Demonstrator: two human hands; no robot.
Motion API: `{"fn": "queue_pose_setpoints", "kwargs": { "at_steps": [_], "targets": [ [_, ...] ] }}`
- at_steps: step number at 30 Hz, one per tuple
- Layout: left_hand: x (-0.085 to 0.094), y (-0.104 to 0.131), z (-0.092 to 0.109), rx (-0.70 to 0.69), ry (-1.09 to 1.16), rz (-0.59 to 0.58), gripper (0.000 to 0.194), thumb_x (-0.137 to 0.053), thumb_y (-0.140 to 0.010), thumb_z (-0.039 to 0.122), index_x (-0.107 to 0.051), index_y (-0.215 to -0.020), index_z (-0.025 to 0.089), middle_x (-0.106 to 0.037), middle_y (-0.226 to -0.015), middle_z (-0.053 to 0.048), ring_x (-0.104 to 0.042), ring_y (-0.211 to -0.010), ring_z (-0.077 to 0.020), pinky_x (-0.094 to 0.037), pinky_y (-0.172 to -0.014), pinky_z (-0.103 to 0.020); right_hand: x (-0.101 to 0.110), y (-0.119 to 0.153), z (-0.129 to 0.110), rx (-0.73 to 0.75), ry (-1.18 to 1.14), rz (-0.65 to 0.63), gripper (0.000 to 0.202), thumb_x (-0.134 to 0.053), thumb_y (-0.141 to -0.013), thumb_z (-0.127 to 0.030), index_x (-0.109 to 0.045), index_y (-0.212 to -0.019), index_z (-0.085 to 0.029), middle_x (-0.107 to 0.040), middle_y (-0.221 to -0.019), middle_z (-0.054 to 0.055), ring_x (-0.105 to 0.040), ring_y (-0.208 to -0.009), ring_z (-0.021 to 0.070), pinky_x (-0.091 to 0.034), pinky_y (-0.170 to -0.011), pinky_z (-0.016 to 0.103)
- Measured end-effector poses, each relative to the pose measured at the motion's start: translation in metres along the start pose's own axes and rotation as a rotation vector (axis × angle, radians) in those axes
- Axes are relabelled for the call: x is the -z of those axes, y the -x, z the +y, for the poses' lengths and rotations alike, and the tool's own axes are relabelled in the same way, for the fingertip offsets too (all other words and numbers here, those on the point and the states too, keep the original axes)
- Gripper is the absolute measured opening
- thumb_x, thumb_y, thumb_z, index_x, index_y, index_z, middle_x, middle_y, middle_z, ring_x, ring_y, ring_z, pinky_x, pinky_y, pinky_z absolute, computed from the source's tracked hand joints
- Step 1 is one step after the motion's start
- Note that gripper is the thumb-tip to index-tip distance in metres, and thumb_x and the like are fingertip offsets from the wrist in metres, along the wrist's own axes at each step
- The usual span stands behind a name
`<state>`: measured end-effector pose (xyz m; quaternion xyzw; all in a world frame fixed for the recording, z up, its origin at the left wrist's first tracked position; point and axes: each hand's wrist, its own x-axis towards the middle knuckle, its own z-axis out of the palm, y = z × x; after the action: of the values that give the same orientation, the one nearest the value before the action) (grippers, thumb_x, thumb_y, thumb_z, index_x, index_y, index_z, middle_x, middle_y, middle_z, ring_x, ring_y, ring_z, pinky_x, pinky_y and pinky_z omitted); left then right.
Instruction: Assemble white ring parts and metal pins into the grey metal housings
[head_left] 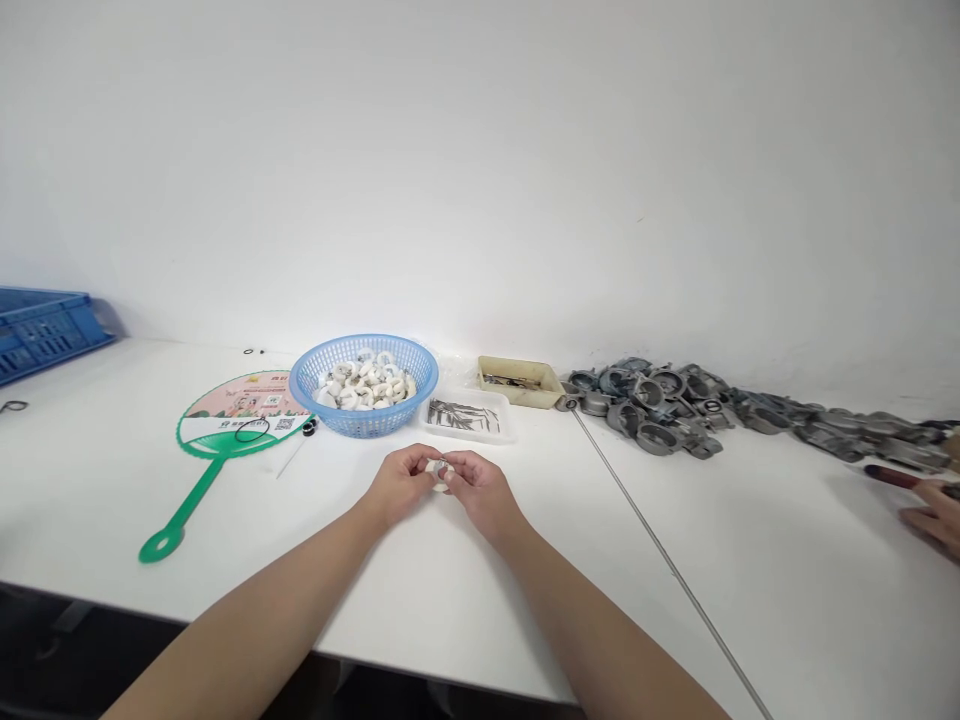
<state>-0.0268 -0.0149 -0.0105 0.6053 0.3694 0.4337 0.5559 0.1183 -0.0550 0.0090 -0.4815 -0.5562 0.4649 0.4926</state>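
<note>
While two hands (405, 483) (476, 487) pinch one small part (439, 468), one blue basket (364, 384) stands behind.

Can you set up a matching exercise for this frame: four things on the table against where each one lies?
Things:
1. blue basket
2. green fan
3. pile of grey metal parts
4. small white part

Places:
A. along the wall, on the right of the table
B. between the fingertips of the left hand and the right hand
C. flat on the table, left of the basket, handle toward the near edge
D. behind the hands, filled with white parts

Pairs: 1-D, 2-C, 3-A, 4-B
</note>
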Motion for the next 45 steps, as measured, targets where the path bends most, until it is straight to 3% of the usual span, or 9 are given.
{"fn": "queue_pose_setpoints", "kwargs": {
  "at_steps": [15,34,40,45],
  "targets": [
    [0.001,-0.001,0.002,-0.04,-0.01,-0.029,0.017,-0.062,-0.068,0.028,-0.058,-0.075,0.013,-0.05,-0.058,0.003,-0.044,-0.054,-0.009,-0.034,-0.053,-0.02,-0.001,0.002,-0.004,-0.04,0.014,0.048,0.034,-0.069,-0.066,-0.04,-0.06,-0.09,-0.017,-0.069,-0.084,0.006,-0.064,-0.074,0.0188,-0.052,-0.071,0.034],
    [0.003,-0.001,0.001,-0.044,-0.094,-0.07,0.02,-0.062,-0.068,0.029,-0.059,-0.083,0.015,-0.047,-0.059,0.005,-0.038,-0.053,-0.0083,-0.031,-0.05,-0.02,0.001,0.002,-0.001,0.001,0.076,0.075,0.037,-0.067,-0.067,-0.047,-0.062,-0.09,-0.018,-0.069,-0.083,0.007,-0.064,-0.075,0.0208,-0.051,-0.071,0.036],
    [0.002,-0.002,-0.001,-0.045,-0.046,-0.095,0.021,-0.064,-0.067,0.029,-0.058,-0.081,0.014,-0.051,-0.061,0.004,-0.04,-0.053,-0.0081,-0.031,-0.051,-0.02,0.007,0.002,0.004,0.051,0.098,0.094,0.019,-0.068,-0.067,-0.038,-0.066,-0.085,-0.031,-0.069,-0.083,0.007,-0.066,-0.076,0.0214,-0.052,-0.068,0.035],
    [0.002,-0.003,-0.002,-0.072,-0.035,-0.072,0.02,-0.063,-0.067,0.026,-0.058,-0.081,0.014,-0.051,-0.062,0.003,-0.039,-0.054,-0.0077,-0.031,-0.051,-0.019,0.011,-0.002,0.013,0.071,0.147,0.102,0.027,-0.072,-0.063,-0.03,-0.066,-0.089,-0.031,-0.069,-0.09,0.009,-0.065,-0.082,0.0247,-0.052,-0.073,0.039]
  ]
}}
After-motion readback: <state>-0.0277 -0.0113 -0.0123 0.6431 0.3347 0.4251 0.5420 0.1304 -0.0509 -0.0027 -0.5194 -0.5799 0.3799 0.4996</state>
